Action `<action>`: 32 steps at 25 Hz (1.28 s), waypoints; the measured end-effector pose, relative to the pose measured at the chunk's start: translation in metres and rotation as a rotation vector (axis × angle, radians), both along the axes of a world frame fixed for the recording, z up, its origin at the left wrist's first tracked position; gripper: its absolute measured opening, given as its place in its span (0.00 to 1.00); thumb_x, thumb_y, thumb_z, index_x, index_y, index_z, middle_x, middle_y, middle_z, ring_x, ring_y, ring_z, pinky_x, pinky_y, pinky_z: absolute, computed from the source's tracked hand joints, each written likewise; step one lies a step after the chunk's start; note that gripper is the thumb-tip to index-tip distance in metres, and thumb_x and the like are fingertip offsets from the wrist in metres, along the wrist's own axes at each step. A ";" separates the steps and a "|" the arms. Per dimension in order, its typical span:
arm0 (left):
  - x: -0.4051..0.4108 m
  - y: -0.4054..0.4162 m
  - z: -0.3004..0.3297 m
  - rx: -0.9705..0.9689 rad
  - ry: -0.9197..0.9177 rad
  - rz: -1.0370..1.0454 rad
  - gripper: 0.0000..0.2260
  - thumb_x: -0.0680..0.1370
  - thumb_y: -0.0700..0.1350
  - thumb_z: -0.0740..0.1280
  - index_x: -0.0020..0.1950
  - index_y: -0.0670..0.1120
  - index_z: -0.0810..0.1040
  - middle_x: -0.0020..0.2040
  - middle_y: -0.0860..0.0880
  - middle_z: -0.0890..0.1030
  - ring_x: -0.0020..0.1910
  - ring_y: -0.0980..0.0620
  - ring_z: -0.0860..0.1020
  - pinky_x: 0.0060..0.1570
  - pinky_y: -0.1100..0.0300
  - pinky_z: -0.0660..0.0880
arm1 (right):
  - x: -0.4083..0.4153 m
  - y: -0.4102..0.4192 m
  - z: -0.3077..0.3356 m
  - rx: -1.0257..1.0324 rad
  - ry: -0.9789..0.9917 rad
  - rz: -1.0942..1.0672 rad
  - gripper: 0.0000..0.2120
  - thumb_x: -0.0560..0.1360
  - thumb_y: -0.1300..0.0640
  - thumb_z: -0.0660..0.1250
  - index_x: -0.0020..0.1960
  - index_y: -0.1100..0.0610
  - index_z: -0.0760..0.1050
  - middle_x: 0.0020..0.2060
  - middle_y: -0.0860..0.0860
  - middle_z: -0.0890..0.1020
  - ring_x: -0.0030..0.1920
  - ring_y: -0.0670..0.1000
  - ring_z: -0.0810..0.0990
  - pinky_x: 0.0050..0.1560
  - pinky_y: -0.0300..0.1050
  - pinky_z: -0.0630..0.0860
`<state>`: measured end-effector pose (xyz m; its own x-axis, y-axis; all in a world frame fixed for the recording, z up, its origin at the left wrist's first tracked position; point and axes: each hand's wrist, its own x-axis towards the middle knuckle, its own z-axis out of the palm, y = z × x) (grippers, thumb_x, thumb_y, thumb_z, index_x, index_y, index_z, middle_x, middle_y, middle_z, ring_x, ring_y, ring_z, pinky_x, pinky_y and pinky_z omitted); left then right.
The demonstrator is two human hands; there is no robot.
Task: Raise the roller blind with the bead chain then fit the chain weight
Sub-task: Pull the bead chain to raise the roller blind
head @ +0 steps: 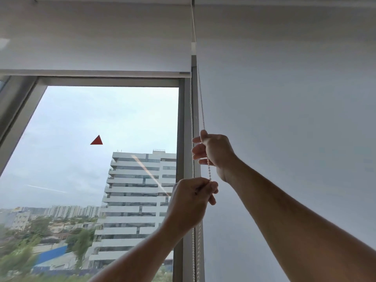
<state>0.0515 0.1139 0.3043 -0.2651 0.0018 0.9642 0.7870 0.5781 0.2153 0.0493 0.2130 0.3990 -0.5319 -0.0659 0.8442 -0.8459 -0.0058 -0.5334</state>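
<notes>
A white roller blind [95, 43] hangs over the top of the window, its bottom bar [101, 73] just above the upper frame. The white bead chain [202, 112] runs down the right side of the window in two strands. My right hand [213, 153] is closed around the front strand at about mid-height. Just below it, my left hand [189, 202] pinches the same strand between thumb and fingers. The rear strand [192, 127] hangs free beside them. No chain weight is visible.
A second white blind [284, 119] is fully down on the right. A grey window frame post [184, 139] stands behind the chain. Through the glass [81, 139] I see sky, a tall white building and a red triangle sticker [97, 140].
</notes>
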 end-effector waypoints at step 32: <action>0.013 -0.006 0.083 0.073 0.096 0.019 0.13 0.79 0.48 0.68 0.35 0.51 0.82 0.23 0.60 0.79 0.23 0.64 0.76 0.26 0.74 0.70 | -0.007 0.018 -0.075 0.086 0.201 0.066 0.27 0.76 0.32 0.51 0.41 0.47 0.83 0.35 0.45 0.88 0.40 0.45 0.87 0.50 0.45 0.75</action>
